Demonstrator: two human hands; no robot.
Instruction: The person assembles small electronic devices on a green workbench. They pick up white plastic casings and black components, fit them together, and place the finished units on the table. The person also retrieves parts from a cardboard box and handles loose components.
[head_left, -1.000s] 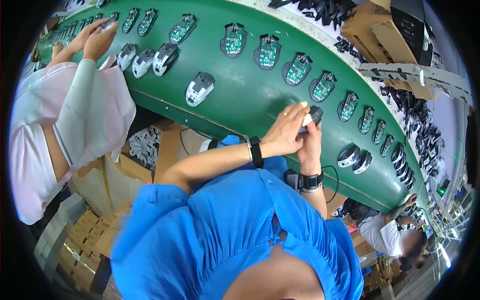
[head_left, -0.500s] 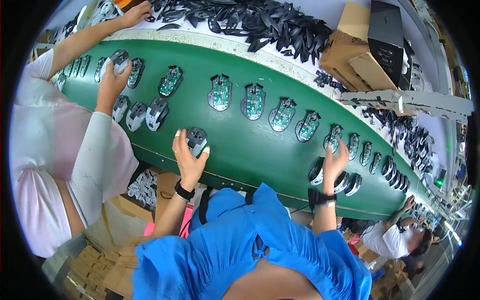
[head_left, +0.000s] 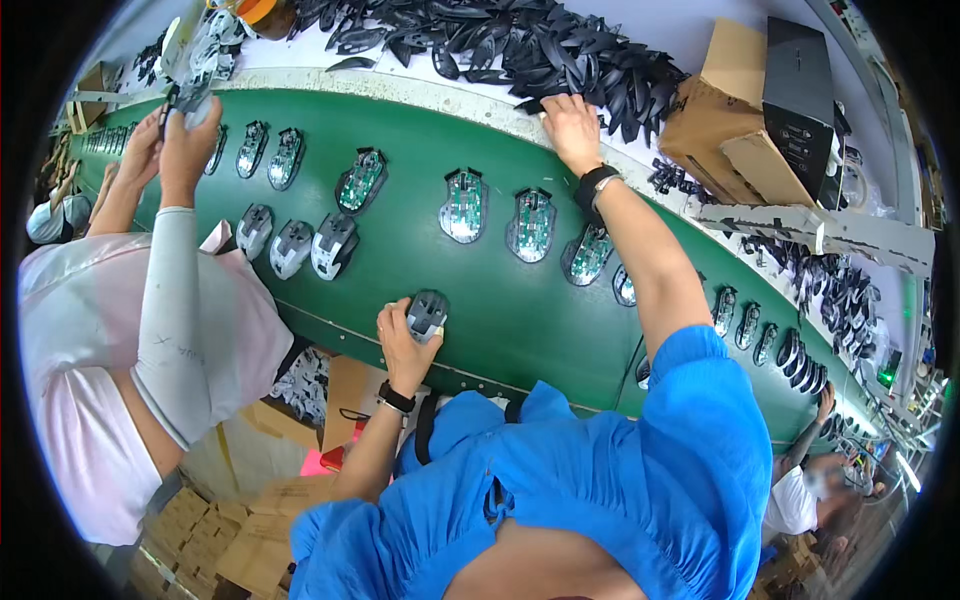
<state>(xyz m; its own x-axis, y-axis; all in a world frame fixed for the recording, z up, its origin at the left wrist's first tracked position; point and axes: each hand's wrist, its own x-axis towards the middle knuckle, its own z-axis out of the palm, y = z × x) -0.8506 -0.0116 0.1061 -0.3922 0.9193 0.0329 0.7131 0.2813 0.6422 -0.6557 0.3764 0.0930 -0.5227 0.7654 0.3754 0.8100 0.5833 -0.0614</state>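
My left hand (head_left: 405, 352) grips a grey and black computer mouse (head_left: 428, 314) at the near edge of the green conveyor belt (head_left: 480, 310). My right hand (head_left: 573, 132) is stretched to the far side, its bent fingers touching the edge of a heap of curved black plastic pieces (head_left: 500, 35). Its fingertips are partly hidden, so a grip on a piece does not show. Opened mice with bare green circuit boards lie along the belt, one mouse (head_left: 464, 205) ahead of my left hand and another mouse (head_left: 588, 252) beside my right forearm.
At the left a co-worker's hands (head_left: 185, 135) hold a mouse part above the belt. Several closed grey mice (head_left: 290, 248) lie near that person. An open cardboard box (head_left: 735, 140) and a black box (head_left: 797, 95) stand at the far right, behind a metal rail (head_left: 830, 238).
My right hand has moved from the mice at the right to the black heap at the far side. My left hand still holds its mouse. The co-worker's hands have come together.
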